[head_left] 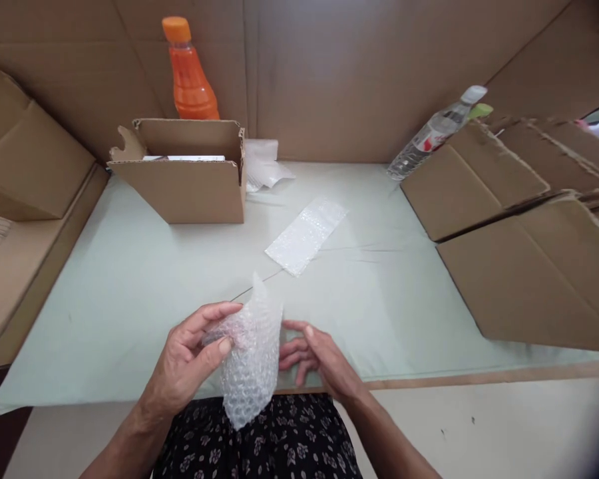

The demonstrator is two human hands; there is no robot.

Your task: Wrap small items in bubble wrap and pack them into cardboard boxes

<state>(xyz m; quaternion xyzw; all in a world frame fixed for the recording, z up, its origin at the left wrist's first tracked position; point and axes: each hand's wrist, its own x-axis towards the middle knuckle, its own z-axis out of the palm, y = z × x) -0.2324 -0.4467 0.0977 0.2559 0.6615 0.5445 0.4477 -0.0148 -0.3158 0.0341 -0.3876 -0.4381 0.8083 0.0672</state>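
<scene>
My left hand is closed on the left side of a clear bubble wrap bag, with the thumb in front and the fingers round the side. Something dark and pinkish shows blurred through the plastic by my left thumb, and I cannot make out what it is. The bag hangs tilted over the front edge of the table, its pointed top upward. My right hand is at the bag's right edge, fingers apart and holding nothing; whether the fingertips touch it I cannot tell. Farther off, a flat piece of bubble wrap lies on the pale green cloth.
An open cardboard box with something white inside stands at the back left. Behind it are an orange bottle and more crumpled wrap. At the right, a clear bottle leans by several cardboard boxes. Cardboard borders the left.
</scene>
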